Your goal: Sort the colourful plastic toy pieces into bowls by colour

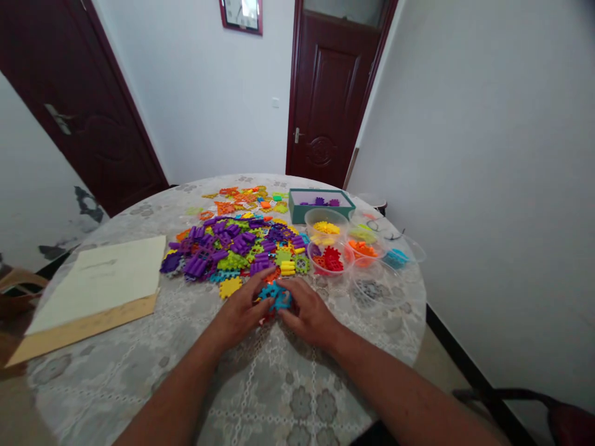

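Both hands meet at the front of a pile of plastic building pieces. Between them is a blue gear-shaped piece (pixel 276 296), with bits of red and yellow showing around and under it. My left hand (pixel 242 310) grips it from the left, thumb and fingers bent around its edge. From the other side, my right hand (pixel 309 313) holds it with thumb and fingers. What lies beneath the blue piece is mostly hidden. Just left of the left hand lies a yellow square piece (pixel 230 287). Behind the hands spreads the heap of purple pieces (pixel 199 263), mixed with green and blue ones.
Clear tubs at right hold yellow pieces (pixel 326 228), red pieces (pixel 333 259), orange pieces (pixel 363 249) and grey pieces (pixel 370 289). A green box (pixel 300 215) with purple pieces stands behind. Orange pieces (pixel 226 207) lie at the back. Paper sheets (pixel 100 282) overhang the left table edge.
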`<state>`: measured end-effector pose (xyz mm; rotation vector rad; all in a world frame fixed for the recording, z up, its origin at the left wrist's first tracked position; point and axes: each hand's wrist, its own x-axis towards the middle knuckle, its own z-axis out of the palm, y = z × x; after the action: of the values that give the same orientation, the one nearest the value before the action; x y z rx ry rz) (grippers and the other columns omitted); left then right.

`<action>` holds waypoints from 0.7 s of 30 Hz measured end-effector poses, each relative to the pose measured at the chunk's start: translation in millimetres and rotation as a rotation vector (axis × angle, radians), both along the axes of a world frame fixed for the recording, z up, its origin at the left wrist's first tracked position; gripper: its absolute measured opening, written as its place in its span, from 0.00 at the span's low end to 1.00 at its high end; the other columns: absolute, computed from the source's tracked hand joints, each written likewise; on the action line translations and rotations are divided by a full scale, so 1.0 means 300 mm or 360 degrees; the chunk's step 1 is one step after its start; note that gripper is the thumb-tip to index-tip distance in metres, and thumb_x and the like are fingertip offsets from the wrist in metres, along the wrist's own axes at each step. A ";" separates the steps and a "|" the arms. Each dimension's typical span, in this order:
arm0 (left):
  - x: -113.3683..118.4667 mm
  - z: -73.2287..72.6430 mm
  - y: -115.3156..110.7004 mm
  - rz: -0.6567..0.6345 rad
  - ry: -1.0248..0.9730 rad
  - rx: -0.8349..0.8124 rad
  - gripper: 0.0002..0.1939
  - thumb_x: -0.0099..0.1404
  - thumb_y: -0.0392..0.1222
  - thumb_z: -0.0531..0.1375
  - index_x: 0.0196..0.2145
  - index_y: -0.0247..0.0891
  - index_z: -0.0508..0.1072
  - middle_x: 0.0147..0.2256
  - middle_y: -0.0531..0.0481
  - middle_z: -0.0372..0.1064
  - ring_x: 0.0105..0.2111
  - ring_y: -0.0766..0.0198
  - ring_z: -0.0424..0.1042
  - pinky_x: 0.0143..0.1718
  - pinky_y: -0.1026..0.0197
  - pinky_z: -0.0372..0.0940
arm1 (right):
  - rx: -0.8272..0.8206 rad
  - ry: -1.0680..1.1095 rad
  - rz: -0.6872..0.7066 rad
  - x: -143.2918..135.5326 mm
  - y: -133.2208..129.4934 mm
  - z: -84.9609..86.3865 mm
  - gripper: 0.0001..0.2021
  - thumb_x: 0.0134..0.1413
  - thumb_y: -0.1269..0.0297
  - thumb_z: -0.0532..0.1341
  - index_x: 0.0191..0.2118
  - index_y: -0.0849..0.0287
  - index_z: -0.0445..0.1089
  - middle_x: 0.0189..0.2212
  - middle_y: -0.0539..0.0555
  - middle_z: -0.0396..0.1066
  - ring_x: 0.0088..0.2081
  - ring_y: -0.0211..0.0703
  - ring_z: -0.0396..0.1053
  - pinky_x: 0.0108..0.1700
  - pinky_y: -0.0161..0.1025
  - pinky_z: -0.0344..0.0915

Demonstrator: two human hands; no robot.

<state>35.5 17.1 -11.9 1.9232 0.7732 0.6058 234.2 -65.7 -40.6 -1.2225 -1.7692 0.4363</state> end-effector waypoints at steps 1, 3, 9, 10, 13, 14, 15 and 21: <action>-0.001 -0.001 0.001 -0.0019 -0.0009 0.0011 0.33 0.70 0.48 0.59 0.70 0.48 0.58 0.51 0.44 0.77 0.49 0.50 0.76 0.45 0.51 0.74 | -0.0075 0.0091 -0.0008 0.000 0.000 0.002 0.29 0.57 0.71 0.64 0.64 0.50 0.66 0.56 0.57 0.70 0.56 0.49 0.70 0.59 0.48 0.68; -0.002 -0.004 0.000 -0.0054 -0.0040 -0.0014 0.35 0.70 0.49 0.60 0.71 0.49 0.56 0.52 0.44 0.76 0.48 0.51 0.76 0.45 0.51 0.74 | -0.0256 0.0308 -0.0050 -0.001 0.001 0.008 0.26 0.58 0.69 0.64 0.62 0.50 0.68 0.52 0.54 0.74 0.49 0.46 0.73 0.52 0.44 0.71; -0.002 -0.009 -0.003 -0.0107 -0.0120 -0.0234 0.38 0.69 0.52 0.63 0.71 0.46 0.55 0.49 0.45 0.76 0.38 0.58 0.77 0.37 0.56 0.73 | -0.0541 0.0405 -0.0135 0.009 -0.029 0.090 0.11 0.55 0.71 0.62 0.44 0.55 0.75 0.31 0.47 0.72 0.31 0.39 0.68 0.34 0.34 0.63; -0.004 -0.010 0.001 -0.0089 -0.0112 -0.0219 0.37 0.69 0.53 0.63 0.70 0.45 0.57 0.47 0.45 0.76 0.36 0.59 0.77 0.36 0.56 0.72 | -0.0545 0.0368 -0.0137 0.025 -0.036 0.117 0.10 0.55 0.71 0.62 0.43 0.55 0.75 0.30 0.46 0.72 0.31 0.38 0.67 0.33 0.33 0.62; -0.018 -0.011 0.021 0.0063 -0.0029 0.0019 0.28 0.70 0.55 0.61 0.62 0.42 0.68 0.44 0.46 0.76 0.37 0.59 0.77 0.38 0.56 0.72 | -0.0537 0.0209 -0.0210 0.130 -0.036 0.211 0.11 0.55 0.69 0.61 0.44 0.56 0.76 0.29 0.47 0.71 0.30 0.38 0.67 0.32 0.33 0.61; -0.023 -0.011 0.027 0.0121 0.0023 0.0135 0.25 0.70 0.55 0.61 0.59 0.41 0.71 0.42 0.46 0.76 0.38 0.58 0.77 0.39 0.56 0.71 | -0.0529 0.0137 -0.0271 0.186 -0.023 0.246 0.12 0.55 0.68 0.62 0.45 0.57 0.76 0.29 0.47 0.71 0.30 0.38 0.66 0.31 0.32 0.61; -0.028 -0.009 0.032 0.0163 0.0083 0.0250 0.22 0.70 0.55 0.60 0.56 0.40 0.73 0.41 0.46 0.76 0.38 0.58 0.77 0.39 0.56 0.71 | -0.0523 0.0055 -0.0342 0.251 -0.003 0.281 0.12 0.56 0.68 0.62 0.46 0.57 0.76 0.29 0.48 0.72 0.29 0.37 0.66 0.31 0.32 0.61; -0.048 0.007 0.031 0.0093 0.0434 0.0713 0.17 0.70 0.53 0.59 0.47 0.40 0.77 0.35 0.48 0.76 0.32 0.59 0.74 0.36 0.58 0.65 | -0.0642 -0.0055 -0.1109 0.675 0.208 0.444 0.09 0.51 0.72 0.65 0.40 0.61 0.77 0.21 0.49 0.70 0.23 0.37 0.67 0.25 0.30 0.61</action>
<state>21.1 26.4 -9.7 2.4375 0.9245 0.5950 436.5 -3.2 92.7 -2.0312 -1.1926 0.3606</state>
